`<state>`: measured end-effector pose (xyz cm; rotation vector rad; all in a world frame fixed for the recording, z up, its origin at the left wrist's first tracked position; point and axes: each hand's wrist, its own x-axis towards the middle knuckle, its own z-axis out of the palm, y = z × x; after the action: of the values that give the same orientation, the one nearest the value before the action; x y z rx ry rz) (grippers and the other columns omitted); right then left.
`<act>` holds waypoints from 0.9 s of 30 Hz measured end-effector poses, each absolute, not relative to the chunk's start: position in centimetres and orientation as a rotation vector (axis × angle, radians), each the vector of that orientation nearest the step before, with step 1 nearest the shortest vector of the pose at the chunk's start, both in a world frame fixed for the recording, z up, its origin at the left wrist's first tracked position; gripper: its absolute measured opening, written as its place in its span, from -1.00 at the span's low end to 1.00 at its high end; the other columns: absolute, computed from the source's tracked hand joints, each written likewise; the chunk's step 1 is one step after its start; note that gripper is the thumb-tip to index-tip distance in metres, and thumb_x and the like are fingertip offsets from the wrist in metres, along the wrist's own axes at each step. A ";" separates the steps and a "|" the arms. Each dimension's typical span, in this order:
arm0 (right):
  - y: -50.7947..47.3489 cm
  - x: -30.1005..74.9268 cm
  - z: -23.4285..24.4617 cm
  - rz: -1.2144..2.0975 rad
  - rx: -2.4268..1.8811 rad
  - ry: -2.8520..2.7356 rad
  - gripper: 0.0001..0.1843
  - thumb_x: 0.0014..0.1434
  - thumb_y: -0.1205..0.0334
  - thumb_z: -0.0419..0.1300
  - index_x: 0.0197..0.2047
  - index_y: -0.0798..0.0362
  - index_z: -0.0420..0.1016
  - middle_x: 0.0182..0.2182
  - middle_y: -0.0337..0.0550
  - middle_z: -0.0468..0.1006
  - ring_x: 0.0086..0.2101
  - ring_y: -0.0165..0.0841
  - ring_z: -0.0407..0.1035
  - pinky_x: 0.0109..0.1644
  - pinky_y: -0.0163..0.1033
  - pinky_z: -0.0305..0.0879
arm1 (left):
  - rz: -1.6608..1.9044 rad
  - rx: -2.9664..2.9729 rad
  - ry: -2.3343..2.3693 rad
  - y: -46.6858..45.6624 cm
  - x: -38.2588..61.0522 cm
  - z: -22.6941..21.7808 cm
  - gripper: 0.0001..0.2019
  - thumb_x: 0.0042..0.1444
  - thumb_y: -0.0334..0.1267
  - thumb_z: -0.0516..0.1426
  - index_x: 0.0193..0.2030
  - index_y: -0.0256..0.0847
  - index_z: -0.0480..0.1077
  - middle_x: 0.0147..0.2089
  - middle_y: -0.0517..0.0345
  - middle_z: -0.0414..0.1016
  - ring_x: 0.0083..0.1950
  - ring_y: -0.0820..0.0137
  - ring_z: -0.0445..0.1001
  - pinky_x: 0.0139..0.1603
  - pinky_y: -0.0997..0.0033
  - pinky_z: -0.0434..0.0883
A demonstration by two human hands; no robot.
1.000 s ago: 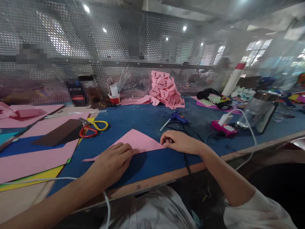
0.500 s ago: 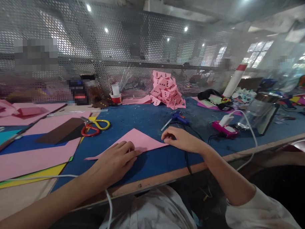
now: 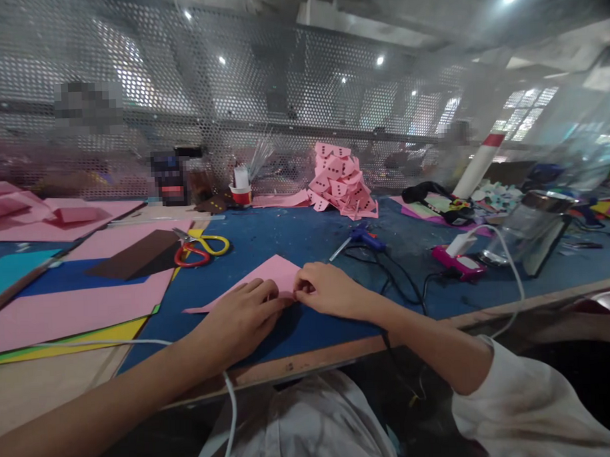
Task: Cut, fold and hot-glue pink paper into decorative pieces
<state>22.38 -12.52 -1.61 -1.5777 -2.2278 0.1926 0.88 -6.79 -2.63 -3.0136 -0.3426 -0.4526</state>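
A folded sheet of pink paper point(image 3: 278, 269) lies on the blue tabletop before me, its peak pointing away and a thin corner sticking out at left. My left hand point(image 3: 245, 318) rests over its near edge, fingers curled together and thumb along the fold. Close beside it, my right hand point(image 3: 332, 291) pinches the paper near its right end, thumb against bent fingers. The paper's right corner is hidden under that hand. Beyond my right hand is a blue glue gun point(image 3: 366, 237). Red-and-yellow-handled scissors point(image 3: 201, 248) lie to the left.
Coloured sheets point(image 3: 82, 306) are stacked at left, with a brown piece point(image 3: 140, 255) on top. At the back stands a heap of dotted pink pieces point(image 3: 341, 180) near a red-and-white cup point(image 3: 241, 194). A pink power strip point(image 3: 459, 262) and a clear jar point(image 3: 522, 227) stand right.
My right hand has moved left along the paper's near edge, from its far right corner to beside my left hand. The left hand stays on the paper. The view has shifted slightly.
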 end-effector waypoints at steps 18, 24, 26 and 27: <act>-13.5 23.5 -1.8 0.202 -1.633 -2.198 -0.93 0.09 0.35 0.21 -0.30 0.05 0.43 -0.33 -0.23 0.47 -0.29 -0.40 0.29 -0.22 -0.31 0.09 | -0.443 -3.024 -0.352 -6.8 0.7 -2.5 -0.74 0.31 -0.38 -0.04 0.03 -0.20 0.40 -0.16 0.01 0.36 -0.13 0.28 0.33 -0.10 0.23 0.35; -14.6 25.2 -1.6 0.239 -1.683 -2.122 -0.94 0.06 0.38 0.19 -0.34 0.05 0.43 -0.36 -0.24 0.45 -0.33 -0.41 0.28 -0.27 -0.32 0.10 | -0.471 -3.036 -0.345 -6.9 0.6 -2.4 -0.67 0.30 -0.38 -0.03 0.15 -0.14 0.35 -0.14 0.02 0.36 -0.11 0.29 0.34 -0.07 0.25 0.36; -15.0 25.7 -1.5 0.254 -1.699 -2.101 -0.93 0.06 0.38 0.18 -0.35 0.05 0.43 -0.36 -0.24 0.45 -0.32 -0.40 0.28 -0.26 -0.32 0.11 | -0.462 -3.045 -0.361 -7.0 0.7 -2.3 -0.65 0.30 -0.39 -0.03 0.18 -0.12 0.33 -0.14 0.03 0.36 -0.11 0.29 0.34 -0.06 0.24 0.36; -15.2 25.9 -1.5 0.261 -1.703 -2.092 -0.93 0.07 0.39 0.17 -0.34 0.05 0.43 -0.37 -0.24 0.45 -0.32 -0.40 0.28 -0.25 -0.32 0.12 | -0.457 -3.049 -0.367 -7.0 0.7 -2.2 -0.64 0.31 -0.39 -0.04 0.19 -0.11 0.33 -0.14 0.03 0.36 -0.11 0.29 0.34 -0.06 0.24 0.36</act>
<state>25.86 -15.17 -1.49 -1.7028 -2.0915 0.2605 0.69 -7.03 -2.20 -3.0493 -0.3674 -0.4574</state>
